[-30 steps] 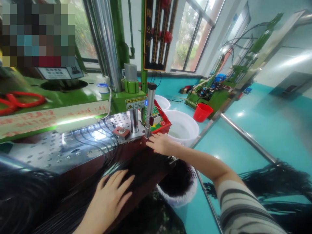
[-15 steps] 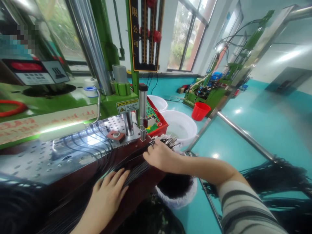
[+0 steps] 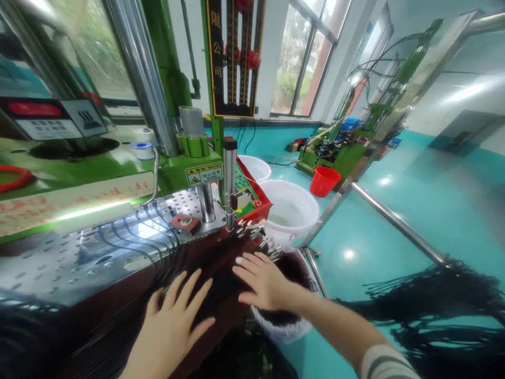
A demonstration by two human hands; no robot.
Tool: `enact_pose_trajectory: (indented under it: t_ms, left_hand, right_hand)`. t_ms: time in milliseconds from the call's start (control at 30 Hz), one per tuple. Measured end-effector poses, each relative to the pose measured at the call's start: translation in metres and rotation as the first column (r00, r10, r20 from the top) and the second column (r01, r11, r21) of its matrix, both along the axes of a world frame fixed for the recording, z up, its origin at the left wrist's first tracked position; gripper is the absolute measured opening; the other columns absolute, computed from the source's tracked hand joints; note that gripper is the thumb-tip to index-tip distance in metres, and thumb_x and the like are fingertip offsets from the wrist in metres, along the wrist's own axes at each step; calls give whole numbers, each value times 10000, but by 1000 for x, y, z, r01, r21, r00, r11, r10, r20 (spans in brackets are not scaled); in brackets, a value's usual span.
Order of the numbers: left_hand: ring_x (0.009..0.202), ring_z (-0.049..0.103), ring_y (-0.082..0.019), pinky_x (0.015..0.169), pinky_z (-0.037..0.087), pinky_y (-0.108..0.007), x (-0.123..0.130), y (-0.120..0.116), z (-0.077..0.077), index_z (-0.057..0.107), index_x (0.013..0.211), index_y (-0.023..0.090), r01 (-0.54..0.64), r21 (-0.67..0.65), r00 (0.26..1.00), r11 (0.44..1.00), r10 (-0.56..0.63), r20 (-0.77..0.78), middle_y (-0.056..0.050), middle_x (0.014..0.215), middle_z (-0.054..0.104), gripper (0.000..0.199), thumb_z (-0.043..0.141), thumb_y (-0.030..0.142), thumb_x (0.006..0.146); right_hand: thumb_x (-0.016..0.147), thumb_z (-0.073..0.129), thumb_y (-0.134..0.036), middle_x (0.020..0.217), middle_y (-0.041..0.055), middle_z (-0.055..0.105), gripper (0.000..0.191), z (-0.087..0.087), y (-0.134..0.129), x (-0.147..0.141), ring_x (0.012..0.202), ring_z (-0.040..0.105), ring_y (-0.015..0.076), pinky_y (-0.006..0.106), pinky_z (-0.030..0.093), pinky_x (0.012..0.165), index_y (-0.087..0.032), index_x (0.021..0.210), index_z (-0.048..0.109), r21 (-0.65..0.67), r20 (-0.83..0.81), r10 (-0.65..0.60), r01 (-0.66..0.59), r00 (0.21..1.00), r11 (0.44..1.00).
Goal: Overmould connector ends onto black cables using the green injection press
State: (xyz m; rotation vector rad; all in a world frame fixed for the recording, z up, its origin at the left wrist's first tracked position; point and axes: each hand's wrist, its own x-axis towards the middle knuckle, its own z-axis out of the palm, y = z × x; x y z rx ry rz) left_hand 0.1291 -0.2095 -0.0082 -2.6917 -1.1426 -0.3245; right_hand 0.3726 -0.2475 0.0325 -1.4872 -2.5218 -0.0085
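Note:
My left hand (image 3: 173, 316) lies palm down with its fingers spread over a bundle of thin black cables (image 3: 219, 252). The cables run along the dark red bench top (image 3: 226, 316) in front of the machine. Further right, my right hand (image 3: 262, 281) is flat over the same bundle, its fingers stretched out and its thumb apart. Just beyond those fingertips, the metal connector ends (image 3: 272, 248) of the cables fan out at the bench's right end. Whether the palms press on the cables is hidden.
A green press (image 3: 169, 176) with a perforated metal plate (image 3: 63, 252) stands left and ahead. A red control box (image 3: 258, 208), a white tub (image 3: 294, 202) and a lined bin (image 3: 282, 330) are nearby. Black cables (image 3: 453, 295) hang from a metal rack (image 3: 398, 221) at right.
My right hand has let go of the cables near their connector ends, opened, and drawn back toward me. My left hand's fingers have spread wider. The connector ends now fan out more.

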Motion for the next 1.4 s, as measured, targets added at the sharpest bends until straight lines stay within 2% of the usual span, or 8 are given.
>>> enact_pose_trajectory:
  t_ms: [133,367,500,633,833,1067,1233,1400]
  left_hand:
    - [1215,320,-349,873,321,-512,4,4,-3,355,1299,180,-135,49,991,990,134,18,-177,1362,346,560,383,439,803]
    - [1084,487,-298,828,384,-460,2,17,-5,402,1263,128,-124,37,992,992,123,26,-156,1244,504,548,363,443,817]
    - [984,563,-213,815,418,-344,-7,22,-12,527,1146,152,9,94,996,996,-18,87,-83,1114,617,432,417,408,816]
    - [997,557,-187,799,422,-305,-10,19,-11,566,1083,230,101,148,986,984,-119,116,-6,1102,629,319,468,352,805]
    - [1003,535,-216,796,428,-371,-2,14,2,558,1063,253,27,-14,993,1000,-26,118,-26,1097,612,281,412,298,827]
    - [1101,463,-170,920,402,-320,-30,32,11,492,1085,209,13,-148,910,989,49,411,-65,1171,515,311,416,354,820]
    - [982,524,-209,827,437,-363,-54,57,17,484,1076,174,-271,-223,875,936,336,348,-82,1090,549,328,376,355,825]
    - [922,540,-223,771,439,-378,-55,69,-2,523,1035,138,-338,-339,843,878,443,306,-105,976,595,371,334,381,829]
  right_hand:
    - [819,347,-560,1390,92,304,622,-24,5,-10,1298,174,231,407,126,1050,-203,1326,307,30,-60,-71,73,996,997]
    - [789,343,-615,1343,89,379,634,-15,63,-17,1266,239,225,400,184,1018,-218,1282,373,55,-17,-65,66,998,996]
    - [799,352,-595,1337,75,387,607,-19,53,-19,1237,273,238,413,223,985,-236,1288,355,37,-34,-104,106,994,994]
    - [798,420,-537,1191,86,507,498,-26,35,-19,1087,415,229,413,219,984,-212,1171,477,53,-94,-177,183,980,982]
    - [787,432,-542,1113,88,516,561,-28,37,-20,1058,403,240,427,205,990,-192,1225,422,47,-100,-175,180,980,982]
    - [787,477,-488,1036,97,522,468,-4,43,-19,1012,427,234,404,305,926,-167,1126,512,-12,-109,-71,71,991,997]
    - [832,460,-304,1052,69,541,291,23,94,-61,1018,466,179,323,354,915,-181,1089,519,-5,-242,124,-129,962,992]
    - [843,411,-167,1093,99,558,298,27,185,-140,992,521,182,328,416,860,-127,1128,491,-49,-388,7,-29,922,998]
